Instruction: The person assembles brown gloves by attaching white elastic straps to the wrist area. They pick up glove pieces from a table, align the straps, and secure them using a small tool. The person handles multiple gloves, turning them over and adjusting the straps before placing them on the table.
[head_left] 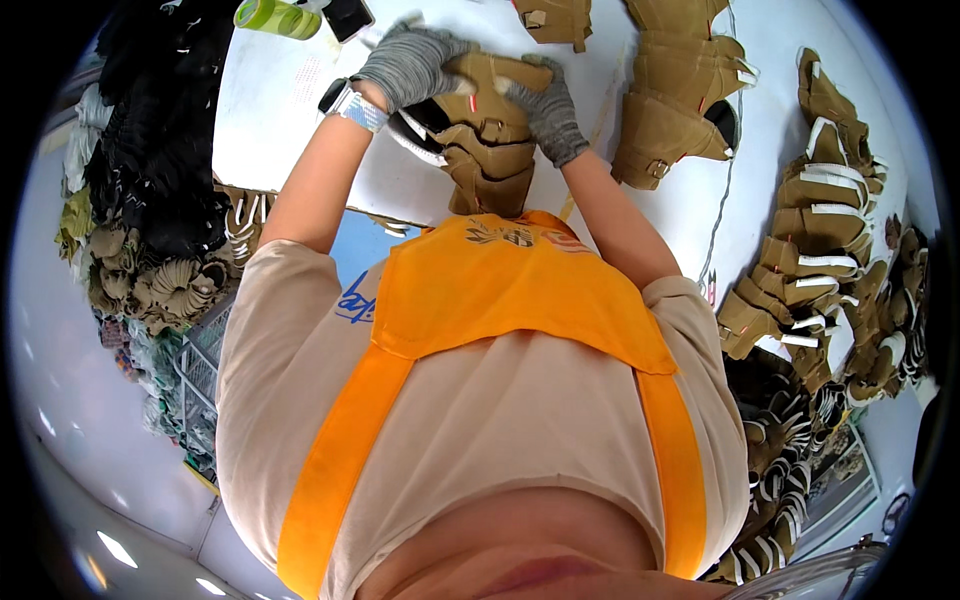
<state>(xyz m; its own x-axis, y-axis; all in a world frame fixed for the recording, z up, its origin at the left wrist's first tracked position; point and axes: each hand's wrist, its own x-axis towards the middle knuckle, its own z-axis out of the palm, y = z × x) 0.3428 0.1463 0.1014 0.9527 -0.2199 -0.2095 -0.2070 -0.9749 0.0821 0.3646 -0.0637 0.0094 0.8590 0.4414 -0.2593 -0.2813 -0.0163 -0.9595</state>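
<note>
Both gloved hands, the left hand (412,62) and right hand (545,108), clasp one tan boot upper (487,135) at upper centre, steadying it over the white table (290,110), beside stacked uppers (815,250) at right.

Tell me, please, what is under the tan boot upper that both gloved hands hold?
Under the tan boot upper lies the white table. The left hand and right hand grip its top. The orange apron covers its lower edge, so anything beneath there is hidden.
</note>
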